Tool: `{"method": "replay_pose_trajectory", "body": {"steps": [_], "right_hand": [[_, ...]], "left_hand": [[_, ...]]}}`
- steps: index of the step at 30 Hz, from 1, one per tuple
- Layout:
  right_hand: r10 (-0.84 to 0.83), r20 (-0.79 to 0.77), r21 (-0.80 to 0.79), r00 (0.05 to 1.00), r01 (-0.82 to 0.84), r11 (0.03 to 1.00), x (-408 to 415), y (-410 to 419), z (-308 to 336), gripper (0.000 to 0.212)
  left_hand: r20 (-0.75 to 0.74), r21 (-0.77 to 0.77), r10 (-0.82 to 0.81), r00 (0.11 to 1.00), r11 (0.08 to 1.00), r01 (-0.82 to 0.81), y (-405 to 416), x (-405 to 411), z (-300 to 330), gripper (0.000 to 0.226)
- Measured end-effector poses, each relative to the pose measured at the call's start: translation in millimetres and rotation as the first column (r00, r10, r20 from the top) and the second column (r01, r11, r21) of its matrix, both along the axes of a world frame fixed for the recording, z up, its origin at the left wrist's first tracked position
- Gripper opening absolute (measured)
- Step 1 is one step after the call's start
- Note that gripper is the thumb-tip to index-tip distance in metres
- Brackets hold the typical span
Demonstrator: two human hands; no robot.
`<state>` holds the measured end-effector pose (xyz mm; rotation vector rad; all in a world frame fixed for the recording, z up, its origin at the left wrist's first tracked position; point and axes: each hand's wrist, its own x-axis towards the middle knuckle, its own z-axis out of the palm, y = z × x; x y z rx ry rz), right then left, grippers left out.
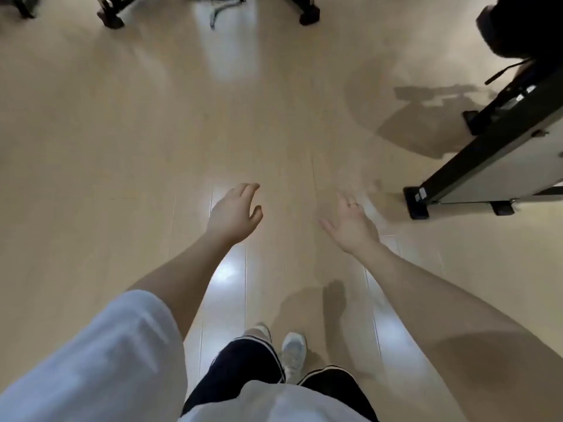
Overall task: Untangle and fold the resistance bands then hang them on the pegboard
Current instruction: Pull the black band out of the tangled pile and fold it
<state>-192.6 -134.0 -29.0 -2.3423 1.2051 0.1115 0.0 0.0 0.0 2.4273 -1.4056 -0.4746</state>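
No resistance band and no pegboard face shows in the head view. My left hand (234, 213) hangs out over the pale wooden floor (152, 132), fingers loosely curled and apart, with nothing in it. My right hand (353, 222) is stretched forward beside it, palm down and fingers spread, also holding nothing; a ring sits on one finger. Both arms reach forward from my white shirt. My shoes (292, 351) and dark trousers show at the bottom.
A black-framed panel on feet (475, 175) stands at the right edge, its base foot near my right hand. A dark bag (518, 28) sits at the top right. Black stand legs (112, 18) and a leg (309, 16) line the far edge.
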Motion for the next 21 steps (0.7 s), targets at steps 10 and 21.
{"method": "replay_pose_trajectory", "body": {"steps": [10, 21], "right_hand": [[0.039, 0.041, 0.002, 0.998, -0.039, 0.999, 89.2, -103.7, 3.4, 0.071], [0.027, 0.033, -0.007, 0.999, -0.027, 1.0, 290.5, -283.6, 42.9, 0.069]], "left_hand": [[-0.004, -0.015, 0.096, 0.995, 0.995, -0.096, -77.3, 97.2, -9.7, 0.053], [-0.047, 0.013, 0.063, 0.997, 0.998, -0.062, -264.9, 297.0, 8.5, 0.054]]}}
